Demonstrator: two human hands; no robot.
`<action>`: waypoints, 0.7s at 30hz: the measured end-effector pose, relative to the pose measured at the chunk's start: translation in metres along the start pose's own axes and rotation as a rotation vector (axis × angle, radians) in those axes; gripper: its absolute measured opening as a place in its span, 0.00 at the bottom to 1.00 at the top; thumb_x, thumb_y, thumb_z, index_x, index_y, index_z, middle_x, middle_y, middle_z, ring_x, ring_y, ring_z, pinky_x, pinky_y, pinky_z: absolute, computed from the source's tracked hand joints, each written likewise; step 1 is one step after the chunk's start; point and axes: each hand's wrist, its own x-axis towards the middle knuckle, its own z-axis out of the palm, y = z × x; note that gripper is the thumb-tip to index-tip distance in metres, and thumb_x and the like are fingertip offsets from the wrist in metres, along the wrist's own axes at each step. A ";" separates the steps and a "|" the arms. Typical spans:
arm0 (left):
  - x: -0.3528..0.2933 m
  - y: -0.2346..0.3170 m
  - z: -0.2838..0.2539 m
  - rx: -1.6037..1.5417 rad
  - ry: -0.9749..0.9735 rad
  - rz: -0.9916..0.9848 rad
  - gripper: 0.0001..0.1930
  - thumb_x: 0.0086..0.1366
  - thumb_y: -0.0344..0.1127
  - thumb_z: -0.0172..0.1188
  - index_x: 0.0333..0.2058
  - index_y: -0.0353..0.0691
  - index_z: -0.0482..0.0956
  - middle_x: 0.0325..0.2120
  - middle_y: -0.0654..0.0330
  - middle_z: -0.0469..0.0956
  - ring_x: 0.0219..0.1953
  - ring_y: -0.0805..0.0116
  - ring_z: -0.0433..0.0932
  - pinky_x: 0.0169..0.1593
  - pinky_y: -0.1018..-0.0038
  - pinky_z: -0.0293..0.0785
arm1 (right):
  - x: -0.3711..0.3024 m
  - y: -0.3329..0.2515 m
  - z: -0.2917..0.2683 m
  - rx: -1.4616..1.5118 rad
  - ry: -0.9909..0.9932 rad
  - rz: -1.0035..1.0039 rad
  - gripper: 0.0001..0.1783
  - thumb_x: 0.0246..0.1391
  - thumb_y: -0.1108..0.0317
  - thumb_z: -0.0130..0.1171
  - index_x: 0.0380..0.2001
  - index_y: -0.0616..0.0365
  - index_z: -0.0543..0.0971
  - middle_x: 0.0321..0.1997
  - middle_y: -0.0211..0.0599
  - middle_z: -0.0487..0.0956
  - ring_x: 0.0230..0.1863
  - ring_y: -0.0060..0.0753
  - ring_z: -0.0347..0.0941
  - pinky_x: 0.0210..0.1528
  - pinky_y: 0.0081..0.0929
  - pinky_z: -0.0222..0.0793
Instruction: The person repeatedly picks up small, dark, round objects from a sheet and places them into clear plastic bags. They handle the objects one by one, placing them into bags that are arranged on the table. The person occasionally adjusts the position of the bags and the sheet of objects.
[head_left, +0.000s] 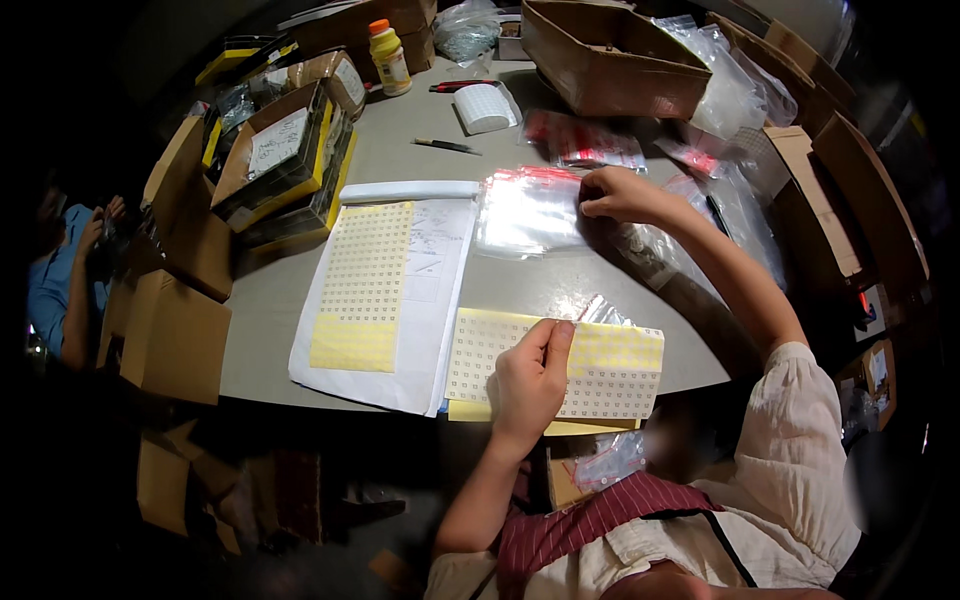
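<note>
My left hand (pixel 530 385) is closed over a yellow sheet of small printed labels (pixel 620 385), its thumb at the sheet's upper edge. The sheet lies at the table's front edge. Just beyond it a small clear plastic bag (pixel 600 312) shows in part. Farther off, my right hand (pixel 625 196) pinches at the right side of a spread pile of clear zip bags (pixel 530 212) with red strips; its fingertips partly hide what they grip. Left of the pile, a second yellow label sheet (pixel 360 285) rests on a white paper pad (pixel 440 345).
Stacked black-and-yellow boxes (pixel 285 150) stand at left, an orange-capped yellow bottle (pixel 390 58) behind. A pen (pixel 447 146) and white label roll (pixel 485 107) lie mid-table. An open cardboard box (pixel 615 65) sits at the back. Another person (pixel 70 270) is at far left.
</note>
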 end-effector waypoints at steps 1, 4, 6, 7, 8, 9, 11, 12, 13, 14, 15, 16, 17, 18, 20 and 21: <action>0.001 0.002 0.000 -0.013 0.009 0.015 0.18 0.76 0.46 0.55 0.35 0.37 0.82 0.16 0.56 0.74 0.19 0.66 0.73 0.27 0.66 0.67 | 0.005 0.009 0.000 -0.101 0.054 -0.035 0.19 0.49 0.59 0.66 0.37 0.65 0.83 0.34 0.53 0.83 0.36 0.51 0.81 0.42 0.42 0.75; 0.000 0.001 0.001 -0.047 0.010 0.029 0.18 0.76 0.45 0.56 0.34 0.36 0.81 0.16 0.56 0.73 0.18 0.68 0.71 0.27 0.67 0.66 | 0.000 0.022 -0.009 -0.232 0.077 -0.015 0.22 0.48 0.55 0.68 0.36 0.66 0.85 0.36 0.56 0.84 0.38 0.53 0.82 0.43 0.44 0.76; 0.000 -0.004 -0.001 -0.055 -0.006 0.020 0.17 0.75 0.44 0.57 0.33 0.35 0.80 0.16 0.56 0.72 0.18 0.71 0.69 0.26 0.69 0.65 | -0.010 0.009 -0.026 -0.289 -0.060 0.200 0.22 0.46 0.54 0.70 0.33 0.65 0.85 0.34 0.55 0.84 0.37 0.53 0.82 0.41 0.44 0.75; 0.000 -0.007 -0.001 -0.062 -0.008 0.038 0.16 0.75 0.43 0.58 0.33 0.35 0.80 0.15 0.57 0.72 0.18 0.72 0.68 0.25 0.70 0.65 | -0.014 0.010 -0.033 -0.280 -0.132 0.315 0.21 0.45 0.54 0.71 0.31 0.64 0.86 0.33 0.54 0.84 0.37 0.52 0.83 0.40 0.44 0.75; 0.001 -0.008 0.000 -0.072 -0.009 0.059 0.16 0.75 0.42 0.58 0.34 0.35 0.80 0.15 0.58 0.72 0.18 0.73 0.68 0.25 0.71 0.64 | -0.019 0.009 -0.037 -0.384 -0.111 0.264 0.21 0.45 0.55 0.71 0.32 0.65 0.85 0.33 0.52 0.84 0.37 0.50 0.82 0.40 0.43 0.75; 0.002 -0.009 0.002 -0.082 -0.009 0.081 0.15 0.75 0.41 0.59 0.34 0.34 0.80 0.15 0.58 0.71 0.18 0.75 0.67 0.25 0.72 0.64 | -0.025 0.008 -0.040 -0.488 -0.091 0.211 0.20 0.46 0.56 0.71 0.33 0.65 0.84 0.33 0.51 0.84 0.36 0.49 0.82 0.40 0.42 0.75; 0.001 -0.003 0.003 -0.098 -0.006 0.070 0.15 0.74 0.41 0.60 0.34 0.34 0.80 0.15 0.60 0.71 0.18 0.76 0.66 0.24 0.72 0.63 | -0.032 0.008 -0.039 -0.433 -0.033 0.066 0.20 0.47 0.59 0.70 0.35 0.66 0.83 0.34 0.50 0.84 0.36 0.48 0.81 0.40 0.41 0.74; 0.000 -0.001 0.003 -0.104 -0.004 0.065 0.14 0.74 0.40 0.60 0.34 0.33 0.80 0.15 0.60 0.71 0.18 0.77 0.65 0.24 0.73 0.63 | -0.033 0.012 -0.034 -0.274 0.005 -0.024 0.20 0.47 0.60 0.70 0.37 0.66 0.82 0.34 0.50 0.83 0.37 0.48 0.80 0.41 0.41 0.74; 0.001 -0.003 0.004 -0.122 -0.012 0.057 0.14 0.74 0.40 0.60 0.34 0.34 0.80 0.15 0.60 0.72 0.19 0.76 0.66 0.25 0.73 0.63 | -0.032 0.016 -0.030 -0.116 0.042 -0.115 0.20 0.48 0.61 0.69 0.39 0.66 0.81 0.35 0.50 0.83 0.37 0.48 0.80 0.41 0.40 0.74; 0.001 -0.006 0.004 -0.135 -0.016 0.048 0.15 0.74 0.41 0.60 0.34 0.34 0.81 0.16 0.60 0.73 0.19 0.76 0.67 0.25 0.72 0.64 | -0.028 0.012 -0.024 0.021 -0.034 -0.148 0.19 0.50 0.63 0.68 0.41 0.65 0.77 0.37 0.53 0.81 0.38 0.52 0.77 0.43 0.40 0.72; 0.001 -0.007 0.003 -0.148 -0.019 0.040 0.15 0.74 0.41 0.60 0.34 0.34 0.81 0.16 0.60 0.73 0.19 0.75 0.68 0.25 0.72 0.64 | -0.026 0.007 -0.020 -0.056 -0.005 -0.152 0.18 0.50 0.63 0.67 0.39 0.65 0.76 0.37 0.54 0.81 0.38 0.54 0.77 0.43 0.41 0.72; 0.001 -0.005 0.003 -0.131 -0.014 0.043 0.14 0.74 0.41 0.59 0.35 0.34 0.81 0.17 0.60 0.74 0.19 0.74 0.69 0.26 0.72 0.65 | -0.026 0.002 -0.015 -0.133 0.024 -0.156 0.18 0.51 0.63 0.67 0.38 0.64 0.76 0.36 0.55 0.80 0.38 0.56 0.76 0.43 0.42 0.71; 0.000 -0.002 0.001 -0.111 -0.004 0.047 0.14 0.74 0.42 0.59 0.36 0.35 0.82 0.17 0.59 0.75 0.20 0.74 0.71 0.27 0.71 0.66 | -0.025 -0.004 -0.010 -0.208 0.053 -0.164 0.17 0.51 0.64 0.67 0.37 0.64 0.75 0.36 0.55 0.80 0.39 0.58 0.76 0.42 0.43 0.71; -0.001 0.002 0.001 -0.090 0.006 0.051 0.14 0.74 0.42 0.59 0.37 0.35 0.82 0.18 0.59 0.76 0.20 0.73 0.72 0.27 0.71 0.67 | -0.021 0.002 0.000 -0.310 0.131 -0.166 0.16 0.52 0.64 0.66 0.35 0.63 0.73 0.34 0.55 0.79 0.39 0.60 0.76 0.42 0.48 0.70; -0.001 -0.005 0.002 -0.085 0.019 0.067 0.14 0.75 0.42 0.58 0.40 0.37 0.83 0.19 0.57 0.78 0.21 0.71 0.75 0.29 0.70 0.69 | -0.017 0.017 0.011 -0.384 0.247 -0.278 0.16 0.52 0.64 0.66 0.35 0.63 0.73 0.34 0.55 0.79 0.39 0.61 0.76 0.42 0.50 0.70; 0.000 -0.009 0.003 -0.086 0.022 0.073 0.14 0.75 0.42 0.57 0.41 0.37 0.83 0.20 0.56 0.79 0.22 0.70 0.76 0.30 0.69 0.70 | -0.017 0.023 0.013 -0.423 0.303 -0.331 0.16 0.52 0.64 0.66 0.35 0.63 0.73 0.33 0.55 0.79 0.40 0.61 0.76 0.42 0.51 0.71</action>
